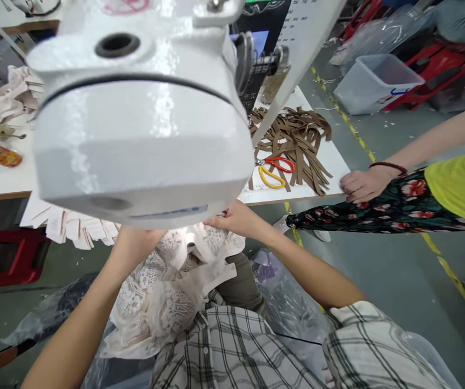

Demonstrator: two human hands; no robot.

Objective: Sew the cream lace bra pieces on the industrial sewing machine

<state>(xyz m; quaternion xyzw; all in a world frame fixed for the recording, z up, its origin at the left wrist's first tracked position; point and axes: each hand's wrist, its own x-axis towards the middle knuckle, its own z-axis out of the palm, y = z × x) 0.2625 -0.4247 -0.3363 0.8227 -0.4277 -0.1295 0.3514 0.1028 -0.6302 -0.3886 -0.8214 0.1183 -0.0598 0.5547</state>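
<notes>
Lace garments: we list cream lace garments (171,305), cups showing, gathered on the near lap in front of a checked shirt (236,340), their far edge running up beneath the sewing machine (143,140).
Left hand: the left hand (135,246) is at the left far edge of the lace; its fingertips pass behind the machine head, so we cannot tell whether they pinch.
Right hand: the right hand (238,219) is at the right far edge, thumb against the lace; the other fingertips are partly hidden, and we cannot tell how firmly they close.
Stitching risk: we judge that a fold could be caught, since loose lace bunches close to the hidden working spot; fingers there could come too near the mechanism.
Slipping risk: the heap could slide off the lap, we think, pulled by its own weight.
Scissors risk: the scissors (270,160) lie by the brown strips (303,138) towards the counter's (335,154) near edge; a passing sleeve might knock them.
Clear bin: on the far right floor we count one translucent bin (356,94); we do not itemise its contents.
Plastic bag: right of the lap, a clear bag (291,286) with a purple patch; other contents we cannot make out.
Jar: behind the strips, a clear jar (270,89), tan inside, partly hidden.
</notes>
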